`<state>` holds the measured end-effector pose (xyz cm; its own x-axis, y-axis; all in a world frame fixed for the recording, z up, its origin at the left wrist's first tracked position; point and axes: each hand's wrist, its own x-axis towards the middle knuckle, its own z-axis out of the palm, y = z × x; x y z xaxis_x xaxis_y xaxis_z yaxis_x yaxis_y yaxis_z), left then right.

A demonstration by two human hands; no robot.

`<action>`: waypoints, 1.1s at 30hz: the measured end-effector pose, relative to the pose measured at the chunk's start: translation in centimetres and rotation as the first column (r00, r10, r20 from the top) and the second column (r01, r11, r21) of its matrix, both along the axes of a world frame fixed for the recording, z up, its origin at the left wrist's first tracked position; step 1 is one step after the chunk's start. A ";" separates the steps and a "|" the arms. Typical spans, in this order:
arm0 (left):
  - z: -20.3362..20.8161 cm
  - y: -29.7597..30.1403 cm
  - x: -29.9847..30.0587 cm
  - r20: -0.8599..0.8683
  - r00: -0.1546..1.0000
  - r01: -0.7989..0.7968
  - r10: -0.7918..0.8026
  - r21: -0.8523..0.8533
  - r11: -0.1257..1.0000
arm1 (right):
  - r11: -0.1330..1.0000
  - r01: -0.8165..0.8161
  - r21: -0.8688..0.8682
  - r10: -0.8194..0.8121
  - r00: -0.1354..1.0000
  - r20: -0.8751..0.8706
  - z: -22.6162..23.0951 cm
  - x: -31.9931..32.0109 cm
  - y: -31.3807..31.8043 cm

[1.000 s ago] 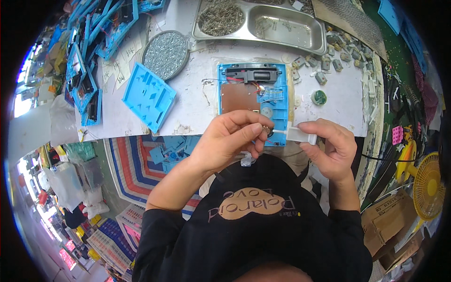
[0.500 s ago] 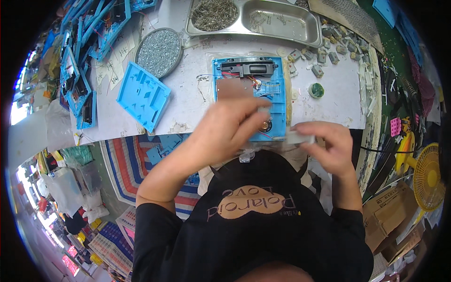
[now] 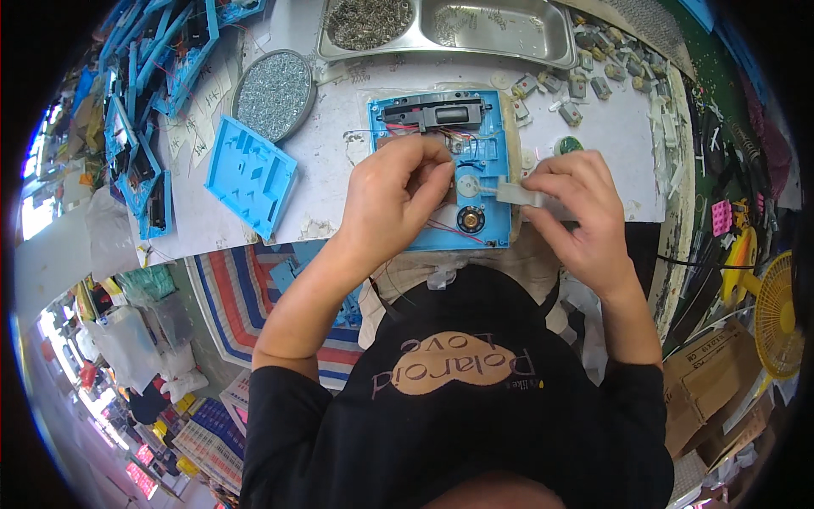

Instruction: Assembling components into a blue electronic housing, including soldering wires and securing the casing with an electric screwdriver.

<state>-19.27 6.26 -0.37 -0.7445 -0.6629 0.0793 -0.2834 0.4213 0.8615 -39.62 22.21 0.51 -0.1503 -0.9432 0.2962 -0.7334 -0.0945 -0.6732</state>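
A blue plastic casing [image 3: 413,241] lies open at the table's front edge. In it are a black slotted mechanism [image 3: 439,115], thin wires and a round black speaker-like part with a brassy centre [image 3: 471,219]. My right hand [image 3: 583,204] pinches a pale grey block [image 3: 512,193] over the casing's right edge. A whitish round disc [image 3: 467,187] with a short stem lies in line with the block; whether they are joined I cannot tell. My left hand [image 3: 397,191] is closed over the casing's left half, thumb against curled fingers. What it holds, if anything, is hidden.
A second blue shell [image 3: 253,176] and a round dish of small metal parts [image 3: 273,95] lie to the left. A steel tray [image 3: 500,53] with springs stands behind. Small grey blocks [image 3: 600,87] and a green-topped round tub [image 3: 568,146] are at right. Blue casings [image 3: 161,102] pile far left.
My right hand has moved up and away from the front edge with the grey block. My left hand has shifted left, uncovering the disc and the speaker-like part. The view has shifted slightly.
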 end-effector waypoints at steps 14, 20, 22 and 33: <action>-2.4 0.6 0.3 -0.185 0.982 -0.045 0.047 0.016 0.999 | 0.980 -0.178 -0.084 0.185 0.979 0.090 -2.7 -0.2 -3.4; -1.9 0.5 0.4 -0.138 0.990 -0.025 0.026 0.006 1.000 | 0.980 -0.184 -0.069 0.183 0.983 -0.016 -2.8 1.0 -3.7; -1.3 0.4 0.1 -0.118 0.993 -0.010 0.006 -0.036 0.999 | 0.983 -0.182 0.021 0.183 0.971 -0.154 -1.5 1.3 -3.5; -1.7 0.7 0.5 -0.130 0.992 -0.007 0.000 -0.053 0.999 | 0.838 0.545 -0.005 -0.542 0.833 -0.107 -0.9 -9.7 1.6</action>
<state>-18.78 6.93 -2.07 -0.7233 -0.6577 0.2104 -0.1721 0.4667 0.8675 -49.27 23.86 -0.41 -0.6118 -0.7253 0.3156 -0.7252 0.3550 -0.5900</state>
